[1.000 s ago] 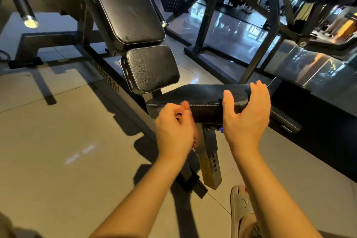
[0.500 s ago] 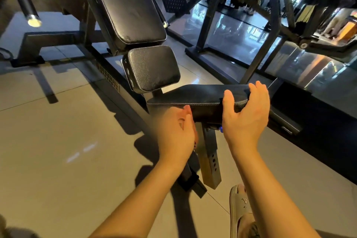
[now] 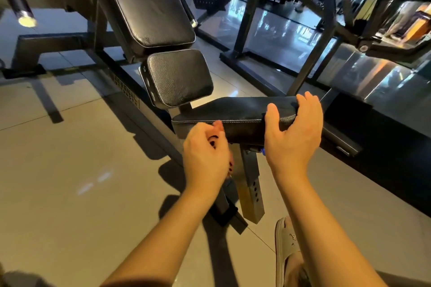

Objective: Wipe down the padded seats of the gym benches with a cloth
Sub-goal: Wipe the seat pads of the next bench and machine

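- The right hand [image 3: 296,133] grips the near right corner of the black seat pad [image 3: 233,109]. Its thumb [image 3: 271,114] lies on top, and its fingers curl over the far edge.
- The left hand [image 3: 205,158] is just in front of the seat pad's front side, with its fingers curled in. Something small and dark shows between the fingers. I cannot tell what it is, or if the hand really holds it.
- A small blue bit [image 3: 263,151] peeks out under the seat pad, beside the right wrist. It is too small to tell what it is.
- The seat pad lies flat on a grey metal post [image 3: 250,189] with holes in it.
- Behind the seat pad is a small black pad [image 3: 179,77], tilted up. Above that is a long black back pad [image 3: 144,2], leaning back.
- The bench stands on big, pale, shiny floor tiles [image 3: 70,158]. A dark mat [image 3: 384,158] lies to the right.
- A foot in a grey slipper [image 3: 285,247] is on the tiles near the post.
- Black bars with shiny ends [image 3: 25,20] stick out at the top left. Another black machine frame [image 3: 324,30] stands at the back right.
- Half a second ago the left hand was blurry and looked flatter. Now its fingers are curled in, like one second ago.
- The right hand has stayed on the same corner the whole time.
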